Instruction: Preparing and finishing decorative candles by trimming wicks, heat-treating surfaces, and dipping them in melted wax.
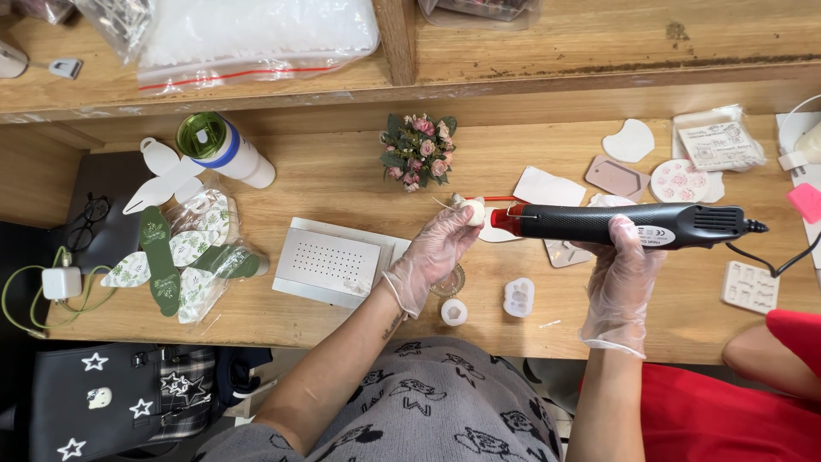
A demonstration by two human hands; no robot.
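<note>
A small, pale, rounded piece (471,210), smooth like cast resin or clay, is pinched between the fingertips of the left hand (436,252) just above the table (342,184), with a thin stick poking out of it to the left. The left hand wears a thin, crinkly clear glove and is closed tight around the piece. Right beside it, almost touching, is the red metal nozzle of a black heat gun (629,224), a long tube with a ribbed grip and vent slots at the rear, lying level. The right hand (620,282), gloved the same way, is wrapped firmly around the gun's middle from below.

Under the hands, on the light, grainy wood, lie a white silicone mould (518,297), a small white ring (453,311) and a little glass dish (450,282). To the left sits a flat silvery metal box (329,261) with a grid of small holes. Behind stands a small posy of pink roses (418,150) with dark green leaves. Flat pale cut-out shapes (629,141) lie to the right, and green and white patterned pieces in clear bags (180,257) to the far left.
</note>
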